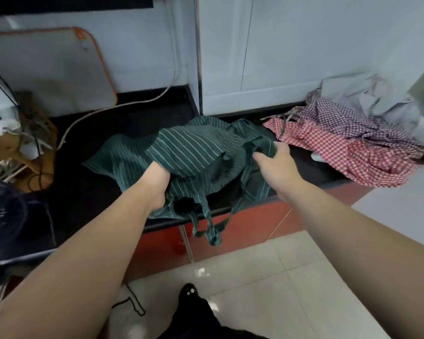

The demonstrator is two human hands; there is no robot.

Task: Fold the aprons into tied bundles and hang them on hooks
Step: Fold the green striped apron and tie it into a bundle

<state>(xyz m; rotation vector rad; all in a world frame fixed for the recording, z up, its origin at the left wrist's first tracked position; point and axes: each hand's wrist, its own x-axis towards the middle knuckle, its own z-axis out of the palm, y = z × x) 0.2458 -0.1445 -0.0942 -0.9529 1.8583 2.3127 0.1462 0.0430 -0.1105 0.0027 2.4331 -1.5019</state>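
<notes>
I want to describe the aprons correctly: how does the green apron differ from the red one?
The green apron has thin white stripes; the red apron has small checks. The left hand and right hand hold the green apron; the red apron lies untouched. Both are crumpled, not yet folded.

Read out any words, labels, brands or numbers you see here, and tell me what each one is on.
No text can be read anywhere in this view.
The white pad with the orange edge: a small mark near its corner, too blurred to read.
The green striped apron, red checked apron, purple checked apron: patterns only, no labels visible.
</notes>
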